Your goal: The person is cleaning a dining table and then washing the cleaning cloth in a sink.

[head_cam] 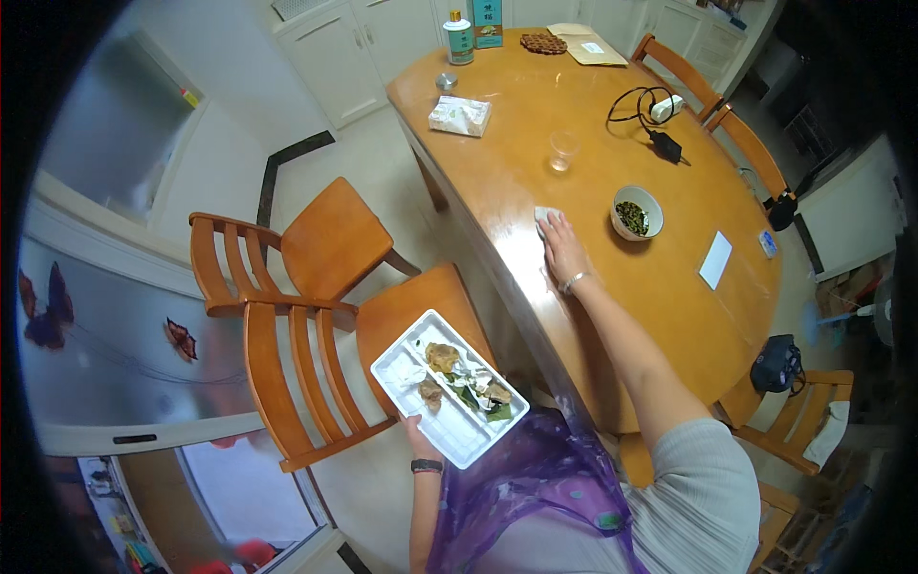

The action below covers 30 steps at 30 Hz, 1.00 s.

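Observation:
My left hand (pixel 422 437) grips the near corner of a white divided plastic tray (pixel 450 439), held off the table's edge above a chair. Food scraps and crumpled paper (pixel 466 384) lie in the tray. With my right hand (pixel 565 251) I press a folded white tissue (pixel 545 213) flat on the wooden table (pixel 645 323), near its left edge. A white bowl (pixel 652 204) holding dark green bits stands to the right of that hand, and a clear cup (pixel 564 149) stands beyond it. A purple plastic bag (pixel 531 466) hangs at my front.
A tissue pack (pixel 460 116), a bottle (pixel 459 39), a box (pixel 488 21), a woven trivet (pixel 543 44) and an envelope (pixel 588 46) lie or stand farther back. A black adapter with its cable (pixel 665 146) and a white card (pixel 716 260) are right. Wooden chairs (pixel 333 237) flank the table.

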Available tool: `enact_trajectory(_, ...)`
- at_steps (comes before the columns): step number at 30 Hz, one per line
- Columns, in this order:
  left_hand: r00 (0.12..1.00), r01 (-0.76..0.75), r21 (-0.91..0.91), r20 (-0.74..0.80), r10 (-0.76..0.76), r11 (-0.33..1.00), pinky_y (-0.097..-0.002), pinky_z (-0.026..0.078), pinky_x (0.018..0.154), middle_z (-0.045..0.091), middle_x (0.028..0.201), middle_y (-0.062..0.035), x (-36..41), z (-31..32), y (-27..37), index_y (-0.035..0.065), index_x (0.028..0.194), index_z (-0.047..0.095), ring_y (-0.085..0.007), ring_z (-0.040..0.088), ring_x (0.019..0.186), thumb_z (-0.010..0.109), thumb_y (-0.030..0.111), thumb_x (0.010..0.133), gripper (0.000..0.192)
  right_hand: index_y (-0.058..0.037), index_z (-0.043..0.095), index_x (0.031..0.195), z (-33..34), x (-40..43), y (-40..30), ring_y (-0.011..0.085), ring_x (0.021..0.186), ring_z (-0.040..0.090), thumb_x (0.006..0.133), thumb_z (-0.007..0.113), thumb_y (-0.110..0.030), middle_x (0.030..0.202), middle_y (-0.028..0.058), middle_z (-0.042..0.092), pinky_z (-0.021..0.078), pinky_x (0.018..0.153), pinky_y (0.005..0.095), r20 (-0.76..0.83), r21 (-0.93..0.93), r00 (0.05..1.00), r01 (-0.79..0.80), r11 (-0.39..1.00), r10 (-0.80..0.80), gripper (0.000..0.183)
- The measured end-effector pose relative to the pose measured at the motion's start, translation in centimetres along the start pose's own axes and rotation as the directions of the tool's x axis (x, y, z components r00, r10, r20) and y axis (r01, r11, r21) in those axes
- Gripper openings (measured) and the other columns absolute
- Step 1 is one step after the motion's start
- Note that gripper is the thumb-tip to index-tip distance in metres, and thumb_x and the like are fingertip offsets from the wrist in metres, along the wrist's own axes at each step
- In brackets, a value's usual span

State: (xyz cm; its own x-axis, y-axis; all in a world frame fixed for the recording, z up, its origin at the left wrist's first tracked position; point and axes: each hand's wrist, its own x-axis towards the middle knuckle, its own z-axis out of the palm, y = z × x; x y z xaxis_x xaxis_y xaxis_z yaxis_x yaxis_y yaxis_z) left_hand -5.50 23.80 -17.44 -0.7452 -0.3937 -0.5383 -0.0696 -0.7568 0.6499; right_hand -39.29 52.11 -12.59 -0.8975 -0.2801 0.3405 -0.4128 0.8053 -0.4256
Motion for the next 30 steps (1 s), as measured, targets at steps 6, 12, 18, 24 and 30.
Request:
enact_trajectory(6,0.994,0.067,0.062,-0.086,-0.062,0.996,-0.0382,0.045,0.088,0.052,0.107,-0.0132,1.7,3.1,2.1,-0.0004,0.117,0.042,-0.0282,0.054,0.100,0.043,0.021,0.074,0.048,-0.0054,0.046,0.125,5.0,10.9,3.6,0.0367,0.126,0.030,0.085,0.043,-0.008,0.133,0.0185,0.039,0.0253,0.106,0.0410,-0.069,-0.051,0.993,-0.098,0.994,0.094,0.040)
enact_trajectory(12,0.996,0.072,0.093,0.047,-0.077,0.993,-0.0393,0.045,0.090,0.047,0.114,-0.0148,7.3,4.3,2.2,0.0032,0.123,0.036,-0.0297,0.051,0.105,0.041,0.016,0.074,0.052,-0.0120,0.048,0.125,6.4,14.8,1.3,0.0322,0.128,0.030,0.082,0.042,-0.010,0.135,0.0113,0.039,0.0246,0.107,0.0394,0.097,0.008,0.994,0.059,0.998,-0.059,0.043)
enact_trajectory(18,0.984,0.136,0.078,0.102,-0.144,0.988,-0.0433,0.046,0.090,0.044,0.118,-0.0154,10.8,7.1,6.3,0.0078,0.129,0.028,-0.0310,0.049,0.108,0.040,0.013,0.072,0.059,-0.0120,0.048,0.124,3.7,6.0,-5.1,0.0301,0.130,0.029,0.077,0.047,-0.001,0.133,0.0102,0.042,0.0256,0.107,0.0389,0.251,0.233,0.927,0.222,0.947,-0.279,0.049)
enact_trajectory(24,0.974,0.142,0.181,0.150,-0.170,0.973,-0.0384,0.046,0.087,0.044,0.118,-0.0142,13.3,10.1,11.4,0.0061,0.130,0.028,-0.0281,0.050,0.105,0.039,0.014,0.072,0.060,-0.0091,0.044,0.126,0.0,0.6,-5.6,0.0336,0.129,0.027,0.080,0.047,-0.001,0.135,0.0135,0.038,0.0250,0.107,0.0418,0.214,0.081,0.977,-0.035,0.996,0.017,0.046)
enact_trajectory(30,0.977,0.158,0.191,0.115,-0.182,0.969,-0.0385,0.044,0.089,0.041,0.122,-0.0144,15.6,10.4,13.2,0.0086,0.134,0.025,-0.0294,0.047,0.109,0.039,0.015,0.074,0.062,-0.0064,0.042,0.126,2.5,6.0,-2.6,0.0365,0.128,0.028,0.083,0.044,-0.004,0.135,0.0172,0.037,0.0236,0.107,0.0433,0.067,-0.091,0.972,-0.220,0.971,0.226,0.043)
